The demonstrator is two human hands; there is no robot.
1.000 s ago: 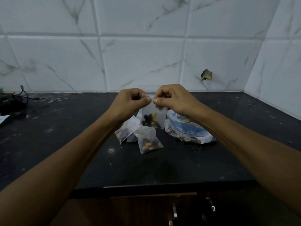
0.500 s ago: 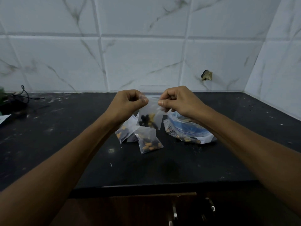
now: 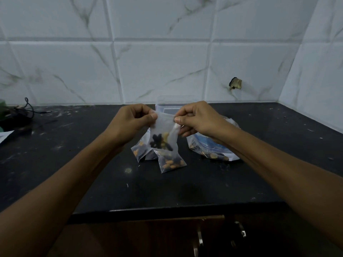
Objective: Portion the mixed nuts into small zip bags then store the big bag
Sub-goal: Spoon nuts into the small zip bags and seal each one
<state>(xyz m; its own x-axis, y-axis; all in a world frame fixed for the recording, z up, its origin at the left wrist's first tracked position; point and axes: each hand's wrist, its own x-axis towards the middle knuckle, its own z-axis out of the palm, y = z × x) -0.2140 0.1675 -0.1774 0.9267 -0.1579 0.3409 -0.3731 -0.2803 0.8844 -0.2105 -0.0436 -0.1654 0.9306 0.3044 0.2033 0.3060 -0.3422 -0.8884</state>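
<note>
I hold a small clear zip bag (image 3: pixel 163 134) of dark and yellow nuts above the black counter (image 3: pixel 185 188). My left hand (image 3: pixel 130 123) pinches its top left corner and my right hand (image 3: pixel 198 119) pinches its top right corner. Below it lie filled small bags: one (image 3: pixel 170 161) in front and another (image 3: pixel 140 150) to the left. The big blue and white nut bag (image 3: pixel 209 147) lies to the right, partly hidden by my right wrist.
A clear plastic container (image 3: pixel 174 103) stands behind my hands against the marble tiled wall. A black cable (image 3: pixel 31 108) and a white paper (image 3: pixel 5 135) lie at the far left. Cabinet handles (image 3: pixel 200 240) show under the counter edge.
My hands have spread apart along the top of the small bag, the right one sliding rightward. The bag hangs a little lower and wider.
</note>
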